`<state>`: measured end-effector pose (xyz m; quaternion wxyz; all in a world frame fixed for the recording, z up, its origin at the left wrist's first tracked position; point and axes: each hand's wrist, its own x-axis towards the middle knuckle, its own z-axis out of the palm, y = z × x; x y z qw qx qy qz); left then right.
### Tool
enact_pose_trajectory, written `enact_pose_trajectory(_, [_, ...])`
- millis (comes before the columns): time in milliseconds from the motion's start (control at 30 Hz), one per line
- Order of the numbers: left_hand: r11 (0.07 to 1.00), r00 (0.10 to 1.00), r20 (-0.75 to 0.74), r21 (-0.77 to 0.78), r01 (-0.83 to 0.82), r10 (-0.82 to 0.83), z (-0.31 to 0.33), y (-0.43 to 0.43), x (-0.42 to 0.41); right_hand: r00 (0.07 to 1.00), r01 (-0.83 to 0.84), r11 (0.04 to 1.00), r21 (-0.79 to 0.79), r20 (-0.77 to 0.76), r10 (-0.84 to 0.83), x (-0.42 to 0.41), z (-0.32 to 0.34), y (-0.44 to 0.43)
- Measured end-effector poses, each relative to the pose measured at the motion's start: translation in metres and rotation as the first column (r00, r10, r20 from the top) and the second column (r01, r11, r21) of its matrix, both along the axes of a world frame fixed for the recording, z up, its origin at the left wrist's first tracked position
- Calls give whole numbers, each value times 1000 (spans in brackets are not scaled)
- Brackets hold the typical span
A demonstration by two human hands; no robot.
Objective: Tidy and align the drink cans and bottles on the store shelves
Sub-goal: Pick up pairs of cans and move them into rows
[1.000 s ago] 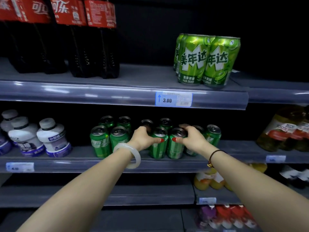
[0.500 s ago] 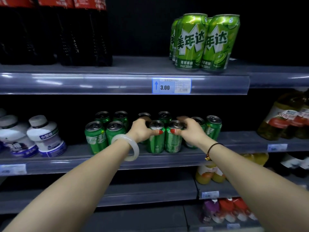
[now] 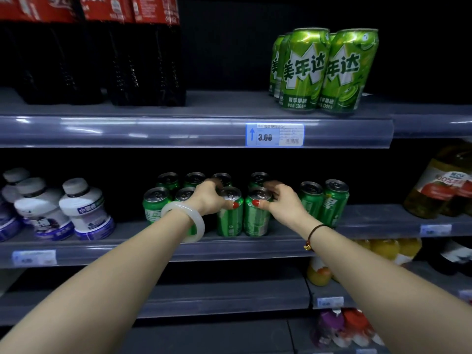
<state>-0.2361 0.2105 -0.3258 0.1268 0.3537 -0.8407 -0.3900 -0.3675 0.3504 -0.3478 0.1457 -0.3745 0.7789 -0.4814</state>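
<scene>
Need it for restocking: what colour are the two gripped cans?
Cans are green, silver-topped; head view.

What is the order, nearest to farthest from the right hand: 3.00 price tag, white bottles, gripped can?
1. Gripped can, in the right hand.
2. Price tag, up above.
3. White bottles, far left.

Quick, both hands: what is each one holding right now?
The left hand grips the left middle can near its top.
The right hand grips the right middle can beside it, also near its top.
</scene>
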Motion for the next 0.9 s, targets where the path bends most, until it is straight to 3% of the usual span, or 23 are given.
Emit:
enact_pose_trajectory(367, [995,993,-121,-98,-6,-6,8,-5,-3,999,-20,1000,-23,29,21,-16,12,-3])
enact_pose_trajectory(567, [996,986,-163,76,38,-25,-9,-9,0,985,-101,995,23,144,97,-15,0,-12])
enact_pose_trajectory(900, [994,991,-122,86,66,-55,-10,-11,4,990,-58,996,61,130,50,-19,-3,-10])
